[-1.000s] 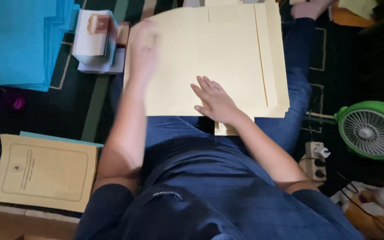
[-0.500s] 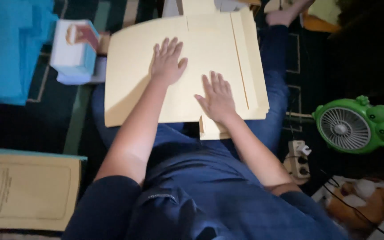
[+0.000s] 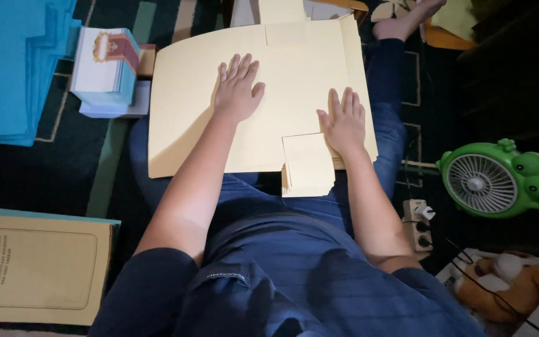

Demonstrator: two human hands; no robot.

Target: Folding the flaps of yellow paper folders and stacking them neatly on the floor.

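Both hands have slid apart across the cream folder sheet (image 3: pixel 207 118); left hand (image 3: pixel 237 93) and right hand (image 3: pixel 344 125) press flat, fingers spread; thin, bendable card, best lifted by its edges.

A white-and-teal boxy packet (image 3: pixel 106 65) with a maroon-gold label (image 3: pixel 115 48) sits upper left.

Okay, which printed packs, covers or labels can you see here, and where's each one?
Stack of printed booklets: upper left beside the cream sheet, white block with a red-and-gold emblem.
Printed folder cover: lower left on the floor, tan rectangle with a dark framed panel.
No screens or signs.
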